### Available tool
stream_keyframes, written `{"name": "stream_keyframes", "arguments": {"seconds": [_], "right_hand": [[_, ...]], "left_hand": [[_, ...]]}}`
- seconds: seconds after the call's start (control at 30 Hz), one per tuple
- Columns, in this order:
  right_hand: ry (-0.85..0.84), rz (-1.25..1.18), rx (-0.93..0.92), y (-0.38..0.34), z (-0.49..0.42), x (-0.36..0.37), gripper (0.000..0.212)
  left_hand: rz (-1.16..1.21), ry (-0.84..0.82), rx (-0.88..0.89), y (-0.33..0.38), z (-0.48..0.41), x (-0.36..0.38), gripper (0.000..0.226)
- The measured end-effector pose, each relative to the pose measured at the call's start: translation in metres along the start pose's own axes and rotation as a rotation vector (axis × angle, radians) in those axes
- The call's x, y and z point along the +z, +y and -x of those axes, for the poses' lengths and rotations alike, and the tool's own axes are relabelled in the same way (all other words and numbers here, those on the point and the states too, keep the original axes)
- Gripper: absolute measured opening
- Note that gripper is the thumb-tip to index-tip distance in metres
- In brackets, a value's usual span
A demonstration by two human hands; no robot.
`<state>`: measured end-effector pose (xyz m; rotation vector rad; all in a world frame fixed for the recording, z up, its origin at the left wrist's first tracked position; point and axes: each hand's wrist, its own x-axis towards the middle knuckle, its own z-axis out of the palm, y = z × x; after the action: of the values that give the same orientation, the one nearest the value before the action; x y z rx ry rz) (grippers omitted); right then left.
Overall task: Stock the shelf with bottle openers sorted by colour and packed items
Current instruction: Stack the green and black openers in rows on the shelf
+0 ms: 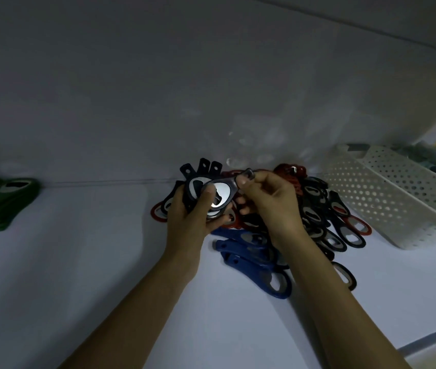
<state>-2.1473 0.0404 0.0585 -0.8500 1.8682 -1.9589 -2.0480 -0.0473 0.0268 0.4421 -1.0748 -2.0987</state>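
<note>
My left hand (pixel 190 217) grips a fanned stack of black bottle openers (pixel 201 173), their handles pointing up. My right hand (pixel 267 201) pinches the handle of another black bottle opener (pixel 225 194) and holds it flat against that stack. Under and behind both hands lies a mixed pile of openers on the white shelf (pixel 78 262): blue ones (pixel 254 262) at the front, red ones (pixel 288 171) at the back, black ones (pixel 326 230) to the right. A sorted heap of green openers (pixel 1 203) lies far left.
A white perforated basket (pixel 398 195) stands at the right, with pale blue-green items (pixel 429 158) in it. The shelf's back wall rises just behind the pile. The shelf's front edge shows at the lower right.
</note>
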Motion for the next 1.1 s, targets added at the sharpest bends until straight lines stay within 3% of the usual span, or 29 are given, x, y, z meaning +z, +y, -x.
{"name": "stream_keyframes", "arguments": {"seconds": [0.1,0.2,0.3,0.43,0.6,0.7,0.8,0.9,1.1], "right_hand": [[0.046,0.061,-0.048,-0.001,0.0,0.002,0.01],[-0.082,0.126,-0.036,-0.007,0.006,0.003,0.02],[-0.245,0.076,0.011,-0.01,0.012,0.012,0.019],[-0.172,-0.026,0.017,-0.008,0.014,0.02,0.053],[-0.08,-0.126,-0.04,-0.005,0.017,0.029,0.021],[-0.023,-0.189,-0.071,-0.004,0.018,0.032,0.017],[-0.043,-0.06,-0.225,-0.003,0.019,0.033,0.006],[-0.085,-0.019,-0.272,-0.003,0.018,0.035,0.009],[0.031,-0.098,-0.161,0.001,0.014,0.03,0.021]], "left_hand": [[-0.055,-0.036,0.065,-0.002,0.002,0.001,0.03],[-0.057,-0.105,0.134,-0.002,0.004,0.0,0.036],[-0.347,-0.16,0.286,-0.006,0.008,0.0,0.031],[-0.608,-0.192,0.352,-0.013,0.011,0.002,0.037],[-0.728,-0.151,0.386,-0.012,0.009,0.0,0.048],[-0.782,-0.152,0.373,-0.015,0.007,0.0,0.045],[-0.769,-0.117,0.402,-0.016,0.005,-0.001,0.039],[-0.866,-0.116,0.48,-0.016,0.004,0.0,0.039],[-0.885,-0.173,0.458,-0.019,0.004,0.002,0.049]]}}
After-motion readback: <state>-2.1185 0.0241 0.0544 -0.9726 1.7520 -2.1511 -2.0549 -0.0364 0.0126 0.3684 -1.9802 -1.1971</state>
